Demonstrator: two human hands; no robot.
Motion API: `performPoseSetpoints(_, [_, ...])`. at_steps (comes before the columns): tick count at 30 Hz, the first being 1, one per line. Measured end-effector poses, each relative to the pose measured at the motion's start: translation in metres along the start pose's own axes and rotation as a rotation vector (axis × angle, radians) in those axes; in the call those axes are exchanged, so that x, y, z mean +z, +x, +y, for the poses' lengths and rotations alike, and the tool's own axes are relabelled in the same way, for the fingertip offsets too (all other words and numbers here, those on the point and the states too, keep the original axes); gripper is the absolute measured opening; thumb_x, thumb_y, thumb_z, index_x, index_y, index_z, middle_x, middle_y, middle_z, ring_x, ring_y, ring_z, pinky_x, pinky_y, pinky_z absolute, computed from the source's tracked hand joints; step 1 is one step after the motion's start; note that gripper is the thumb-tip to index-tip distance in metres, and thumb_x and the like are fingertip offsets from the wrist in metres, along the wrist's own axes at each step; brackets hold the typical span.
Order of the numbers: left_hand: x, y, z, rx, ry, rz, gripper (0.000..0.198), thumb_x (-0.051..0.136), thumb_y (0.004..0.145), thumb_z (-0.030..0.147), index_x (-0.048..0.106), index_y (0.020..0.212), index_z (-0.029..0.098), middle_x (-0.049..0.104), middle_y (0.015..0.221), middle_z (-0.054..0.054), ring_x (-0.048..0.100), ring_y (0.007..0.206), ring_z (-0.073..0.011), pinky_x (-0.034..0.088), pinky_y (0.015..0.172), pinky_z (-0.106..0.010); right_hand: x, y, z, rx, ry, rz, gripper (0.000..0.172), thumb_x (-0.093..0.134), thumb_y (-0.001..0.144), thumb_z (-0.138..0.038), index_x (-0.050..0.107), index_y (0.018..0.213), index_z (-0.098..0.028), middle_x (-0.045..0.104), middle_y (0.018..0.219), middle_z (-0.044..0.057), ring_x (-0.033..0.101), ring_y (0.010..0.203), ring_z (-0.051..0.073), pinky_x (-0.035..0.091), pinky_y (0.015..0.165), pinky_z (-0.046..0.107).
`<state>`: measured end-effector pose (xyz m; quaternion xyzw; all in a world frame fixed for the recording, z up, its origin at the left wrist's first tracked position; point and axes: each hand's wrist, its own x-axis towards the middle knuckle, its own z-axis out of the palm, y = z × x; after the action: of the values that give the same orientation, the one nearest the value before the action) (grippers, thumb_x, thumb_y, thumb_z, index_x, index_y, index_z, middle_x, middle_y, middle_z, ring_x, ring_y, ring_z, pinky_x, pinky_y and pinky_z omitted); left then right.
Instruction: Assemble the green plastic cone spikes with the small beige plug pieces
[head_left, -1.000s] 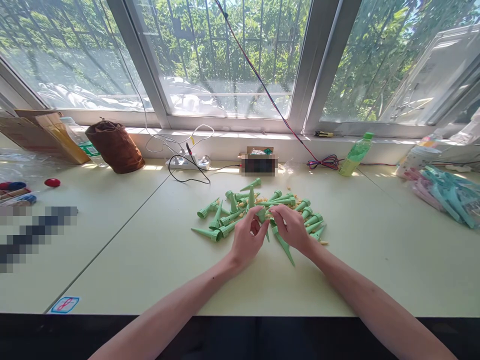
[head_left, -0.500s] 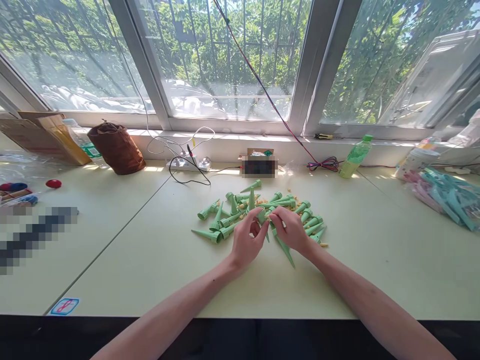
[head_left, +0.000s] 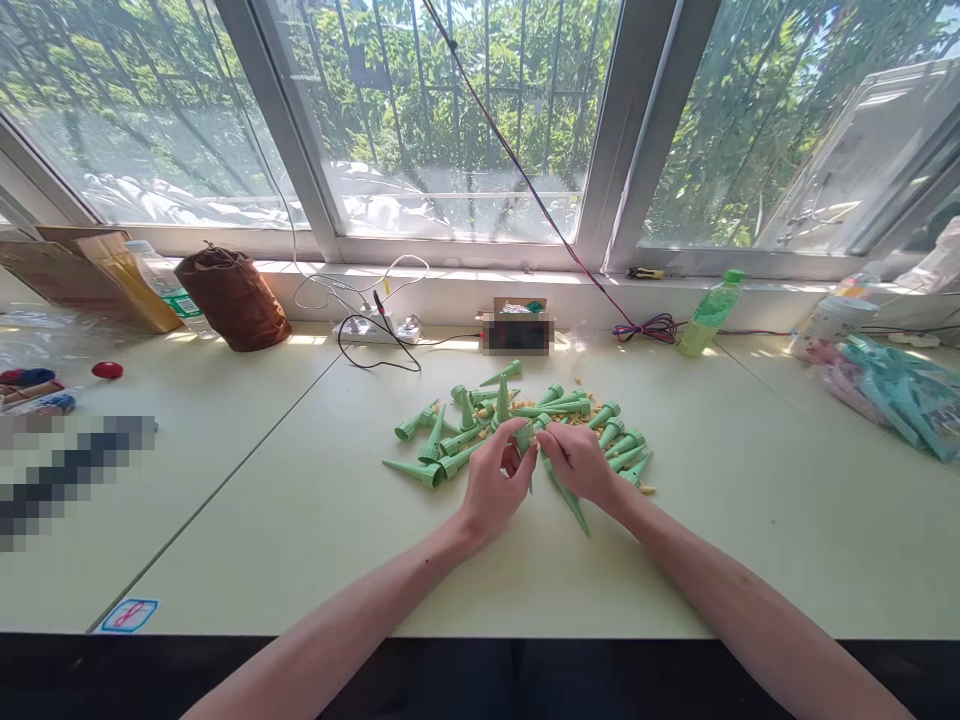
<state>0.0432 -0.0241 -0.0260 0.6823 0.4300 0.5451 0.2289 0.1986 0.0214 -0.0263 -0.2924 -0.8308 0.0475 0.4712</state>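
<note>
A green plastic watering spike (head_left: 523, 437) is gripped between the thumb and fingers of my left hand (head_left: 490, 478), its wide end up and its tip down. My right hand (head_left: 583, 463) is closed in a pinch against the side of that spike. A small pale-yellow piece (head_left: 535, 443) shows at its fingertips, mostly hidden by them. Around and behind both hands lies a loose pile of more green spikes (head_left: 570, 502), pointing every way. Small yellow pieces (head_left: 649, 490) are scattered among them.
Behind the pile stand a small box (head_left: 517, 305) and a power strip (head_left: 360, 328) with cables. A brown drawstring bag (head_left: 232, 300) is at the back left, a green bottle (head_left: 711, 315) at the back right. Teal and pink plastic packets (head_left: 900, 390) lie far right, a red ball (head_left: 107, 370) left.
My right hand has shifted slightly left, closer against the held spike, its fingers more curled. The held spike's tip has swung a little left. The pile looks the same.
</note>
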Motion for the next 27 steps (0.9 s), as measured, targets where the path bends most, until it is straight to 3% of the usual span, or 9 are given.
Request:
performPoseSetpoints(8, [-0.001, 0.000, 0.005, -0.029, -0.085, -0.042, 0.023, 0.058, 0.091, 0.030, 0.053, 0.111, 0.020, 0.046, 0.057, 0.008, 0.045, 0.046, -0.0067, 0.039, 0.046, -0.018, -0.001, 0.000, 0.000, 0.003, 0.027, 0.026, 0.042, 0.037, 0.104, -0.028, 0.026, 0.063, -0.022, 0.029, 0.053, -0.006, 0.025, 0.048, 0.010, 0.023, 0.048, 0.026])
performPoseSetpoints(14, [-0.001, 0.000, 0.004, -0.182, -0.210, -0.064, 0.028, 0.056, 0.093, 0.043, 0.053, 0.106, 0.019, 0.049, 0.058, 0.007, 0.048, 0.042, -0.0074, 0.039, 0.041, -0.018, 0.000, 0.000, -0.001, -0.008, 0.029, 0.018, 0.045, 0.036, 0.104, -0.028, 0.032, 0.060, -0.021, 0.034, 0.051, -0.005, 0.030, 0.046, 0.009, 0.024, 0.049, 0.026])
performPoseSetpoints(23, [0.005, -0.006, 0.010, -0.440, -0.372, -0.206, 0.040, 0.047, 0.093, 0.060, 0.050, 0.095, 0.020, 0.046, 0.039, 0.009, 0.042, 0.028, -0.0098, 0.026, 0.032, -0.017, 0.001, -0.001, 0.001, 0.032, 0.045, -0.012, 0.051, 0.033, 0.105, -0.033, 0.033, 0.055, -0.021, 0.036, 0.048, -0.004, 0.031, 0.044, 0.010, 0.027, 0.049, 0.027])
performPoseSetpoints(27, [0.008, -0.006, 0.012, -0.552, -0.484, -0.300, 0.047, 0.043, 0.091, 0.068, 0.046, 0.089, 0.021, 0.049, 0.041, 0.007, 0.046, 0.028, -0.0130, 0.028, 0.029, -0.020, 0.000, -0.001, 0.000, 0.020, 0.051, -0.021, 0.051, 0.034, 0.105, -0.032, 0.031, 0.056, -0.021, 0.035, 0.047, -0.004, 0.031, 0.044, 0.009, 0.026, 0.049, 0.026])
